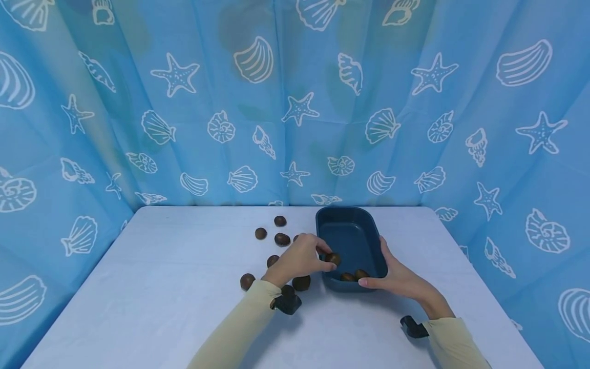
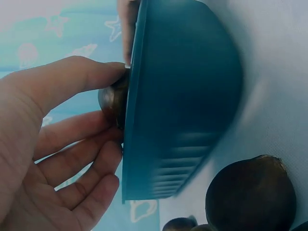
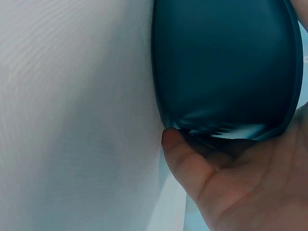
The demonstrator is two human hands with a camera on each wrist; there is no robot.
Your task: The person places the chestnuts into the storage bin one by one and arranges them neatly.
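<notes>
My left hand [image 1: 299, 260] pinches a brown chestnut [image 1: 333, 259] between thumb and fingers at the left rim of a dark blue plastic bin [image 1: 350, 238]. Up close in the left wrist view, that glossy chestnut [image 2: 110, 101] is partly hidden behind the rim. Inside the bin, two chestnuts [image 1: 361, 274] lie at the near end. My right hand [image 1: 402, 279] grips the bin's near right corner, thumb over the front rim and fingers along the right side. The right wrist view has the hand [image 3: 255, 185] against the bin's outer wall [image 3: 226, 67].
Several loose chestnuts [image 1: 282, 239] lie scattered on the white tabletop [image 1: 161, 287], left of the bin. One large chestnut [image 1: 301, 283] is close to my left wrist. A blue curtain [image 1: 286, 102] with white shell and starfish prints hangs behind and beside the table.
</notes>
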